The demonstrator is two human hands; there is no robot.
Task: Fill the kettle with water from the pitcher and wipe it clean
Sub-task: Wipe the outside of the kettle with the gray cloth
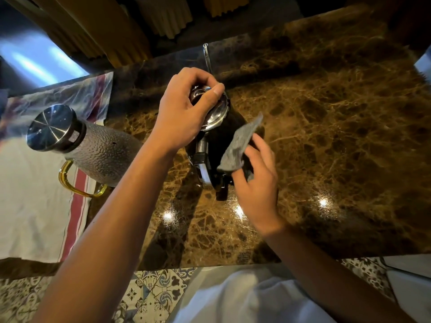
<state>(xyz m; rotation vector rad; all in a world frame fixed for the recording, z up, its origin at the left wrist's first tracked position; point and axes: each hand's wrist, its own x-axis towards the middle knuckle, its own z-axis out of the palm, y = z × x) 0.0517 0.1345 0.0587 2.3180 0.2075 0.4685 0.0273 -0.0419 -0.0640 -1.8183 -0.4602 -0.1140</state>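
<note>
Kettle: a dark, rounded kettle with a shiny metal lid (215, 127) stands upright on the brown veined marble surface (338, 136), just above the middle of the frame; its handle faces the lower edge of the frame.
Left hand: the left hand (184, 113) rests on top of the kettle, its fingers (217, 89) curled and closed around the lid's knob.
Right hand: the right hand (254, 183) is at the kettle's right side, near the handle; its fingers pinch a small grey cloth (238, 143) and press it against the dark body.
Cloth: one corner sticks up toward the upper right, the rest lies flat against the kettle wall.
Pitcher: a clear dimpled glass pitcher with a round steel lid and an amber handle (93, 150) stands at the left of the frame, apart from the kettle, with the left forearm passing in front of its base.
Under the pitcher: a white cloth with red stripes (35, 217) covers the left part of the surface.
Behind the kettle: a thin clear glass rod (206, 55) rises near the far edge of the surface.
Floor: patterned tiles (158, 292) show along the lower edge of the frame.
</note>
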